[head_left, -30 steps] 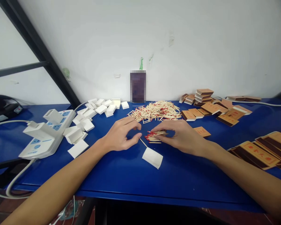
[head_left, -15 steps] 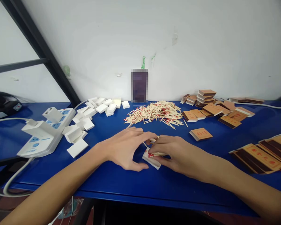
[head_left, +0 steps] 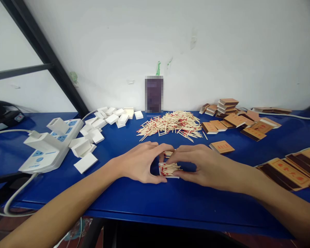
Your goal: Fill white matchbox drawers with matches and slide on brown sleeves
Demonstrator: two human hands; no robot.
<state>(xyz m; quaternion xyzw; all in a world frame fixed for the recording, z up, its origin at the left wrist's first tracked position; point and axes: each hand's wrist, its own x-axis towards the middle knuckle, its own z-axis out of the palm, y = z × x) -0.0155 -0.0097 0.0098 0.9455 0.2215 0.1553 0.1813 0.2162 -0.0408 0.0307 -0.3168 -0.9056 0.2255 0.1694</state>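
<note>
A small white matchbox tray lies on the blue table with red-tipped matches in it, several ends poking over its right side. My left hand curves round the tray's left side, thumb at its near edge and fingers behind. My right hand closes from the right, thumb and forefinger about the matches in the tray. Another small bunch of matches shows behind the tray between my hands; what holds it is hidden. Beyond lies a large loose pile of matches.
White trays are heaped at left, beside a power strip with plugs and cables. Orange-brown matchbox sleeves lie at back right. One sleeve is near my right hand, and more sleeves lie at far right.
The matches my right hand was holding over the tilted tray now lie in it. The tray has turned straighter, and my left thumb has come to its near edge.
</note>
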